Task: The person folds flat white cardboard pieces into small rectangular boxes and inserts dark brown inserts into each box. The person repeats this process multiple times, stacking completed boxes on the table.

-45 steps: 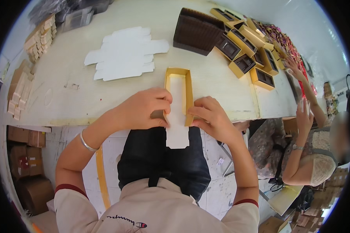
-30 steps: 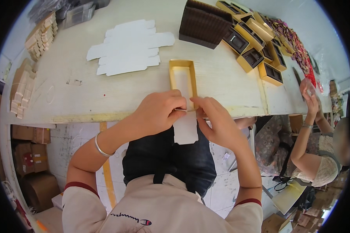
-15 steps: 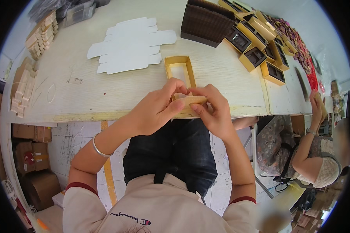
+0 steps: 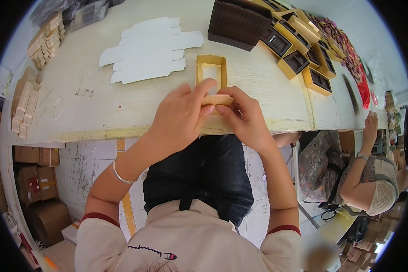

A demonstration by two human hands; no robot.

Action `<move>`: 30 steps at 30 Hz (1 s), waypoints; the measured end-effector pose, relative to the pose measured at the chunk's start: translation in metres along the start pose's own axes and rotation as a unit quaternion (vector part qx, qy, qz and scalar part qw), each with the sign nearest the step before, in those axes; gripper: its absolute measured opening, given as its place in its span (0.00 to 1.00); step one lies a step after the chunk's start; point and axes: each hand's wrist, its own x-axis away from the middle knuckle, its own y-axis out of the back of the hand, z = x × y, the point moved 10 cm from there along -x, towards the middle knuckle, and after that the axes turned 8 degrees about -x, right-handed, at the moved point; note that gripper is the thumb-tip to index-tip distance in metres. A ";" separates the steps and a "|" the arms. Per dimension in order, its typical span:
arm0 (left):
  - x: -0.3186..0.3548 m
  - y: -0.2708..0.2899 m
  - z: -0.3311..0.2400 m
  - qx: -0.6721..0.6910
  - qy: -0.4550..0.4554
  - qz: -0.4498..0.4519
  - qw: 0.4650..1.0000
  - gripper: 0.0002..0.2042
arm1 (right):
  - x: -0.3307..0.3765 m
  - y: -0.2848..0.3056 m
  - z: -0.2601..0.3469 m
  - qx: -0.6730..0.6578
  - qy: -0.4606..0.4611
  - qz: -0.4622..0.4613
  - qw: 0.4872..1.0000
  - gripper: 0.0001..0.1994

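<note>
A shallow gold cardboard box [image 4: 211, 59] with a pale inside lies at the table's near edge, its far end pointing away from me. At its near end a tan cardboard flap [image 4: 216, 100] sits between my hands; I cannot tell how it joins the box. My left hand [image 4: 179, 115] has its thumb against the flap's left end, the forefinger bent over the top and slightly blurred. My right hand [image 4: 245, 113] pinches the flap's right end between thumb and fingers. The hands hide the box's near sides.
A flat white die-cut card blank [image 4: 149, 50] lies beyond my left hand. Farther off stand a dark brown stack [image 4: 238, 25] and a heap of gold boxes with black inserts [image 4: 297, 63]. Folded pale card pieces [image 4: 27, 97] line the left edge. A co-worker [image 4: 362, 172] sits at right.
Both hands and the gold box have moved a little away from me. My left forefinger has shifted over the flap. The co-worker's raised hand has changed position.
</note>
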 end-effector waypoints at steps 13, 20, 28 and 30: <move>0.001 0.005 0.008 0.075 0.000 -0.016 0.997 0.17 | 0.007 -0.002 0.012 0.026 0.141 -0.034 0.989 0.17; -0.007 0.002 0.024 0.140 0.090 0.017 0.986 0.10 | 0.009 -0.004 0.024 0.199 0.166 -0.089 0.962 0.16; -0.006 0.004 0.003 0.008 0.020 -0.020 1.000 0.08 | 0.018 -0.018 0.039 0.332 0.279 -0.066 0.899 0.13; -0.004 0.002 0.003 0.016 -0.004 0.003 1.000 0.10 | 0.021 -0.014 0.035 0.286 0.249 -0.065 0.923 0.12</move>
